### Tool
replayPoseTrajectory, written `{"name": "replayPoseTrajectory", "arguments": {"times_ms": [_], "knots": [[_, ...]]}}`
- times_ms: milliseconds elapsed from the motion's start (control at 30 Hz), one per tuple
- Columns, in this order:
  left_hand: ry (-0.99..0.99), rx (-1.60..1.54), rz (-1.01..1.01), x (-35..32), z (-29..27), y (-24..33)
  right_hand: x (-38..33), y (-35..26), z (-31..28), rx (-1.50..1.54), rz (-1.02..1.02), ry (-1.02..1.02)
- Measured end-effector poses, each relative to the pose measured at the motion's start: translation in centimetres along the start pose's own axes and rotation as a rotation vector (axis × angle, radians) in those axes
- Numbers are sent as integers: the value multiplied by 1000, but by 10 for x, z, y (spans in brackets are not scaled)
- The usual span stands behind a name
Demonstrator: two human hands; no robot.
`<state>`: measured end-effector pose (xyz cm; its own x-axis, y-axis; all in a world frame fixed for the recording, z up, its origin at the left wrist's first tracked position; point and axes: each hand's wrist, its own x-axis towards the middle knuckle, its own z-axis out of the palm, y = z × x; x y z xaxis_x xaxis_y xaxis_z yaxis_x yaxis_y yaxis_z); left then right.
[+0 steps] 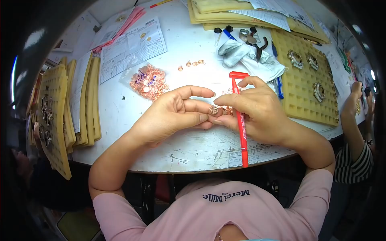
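2 hands: left hand (173, 114) pinching 1 rose-gold ring (214, 110), right hand (257, 110) gripping 1 red tool (241, 128).

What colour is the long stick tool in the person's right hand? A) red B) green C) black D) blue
A: the right hand holds a long red tool with a T-shaped top, beside the small rose-gold piece pinched at the fingertips.

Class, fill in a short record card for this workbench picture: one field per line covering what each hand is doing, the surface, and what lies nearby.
Left hand: fingertips pinch a small rose-gold ornament
Right hand: grips a red T-shaped tool, fingers meeting the ornament
Surface: white table, scratched
Nearby: clear bag of rose-gold pieces; white cloth; yellow grid tray holding ornaments
Other person: striped sleeve at right
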<state>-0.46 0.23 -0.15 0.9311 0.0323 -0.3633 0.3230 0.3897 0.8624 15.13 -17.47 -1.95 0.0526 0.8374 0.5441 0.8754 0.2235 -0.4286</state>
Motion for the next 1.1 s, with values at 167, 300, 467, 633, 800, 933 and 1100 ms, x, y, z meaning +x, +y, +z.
{"name": "replayPoseTrajectory", "arguments": {"times_ms": [167, 300, 467, 633, 800, 933, 1100], "knots": [[-54, 30, -19, 0, -3, 0, -2, 1, 3, 12, 0, 2], [-46, 29, -24, 1, -3, -2, -2, 3, 7, 43, 10, 8], [27, 155, 66, -4, 1, 3, 1, -1, 1, 1, -6, 2], [542, 1268, 513, -12, -23, 17, 4, -4, -23, -131, 85, -172], [362, 1408, 390, -21, -36, 31, 4, -3, -23, -171, 61, -141], [263, 1422, 357, -21, -40, 29, 3, 0, -22, -173, 44, -113], [246, 1379, 337, -15, -37, 27, 4, 1, -20, -169, 22, -80]]}}
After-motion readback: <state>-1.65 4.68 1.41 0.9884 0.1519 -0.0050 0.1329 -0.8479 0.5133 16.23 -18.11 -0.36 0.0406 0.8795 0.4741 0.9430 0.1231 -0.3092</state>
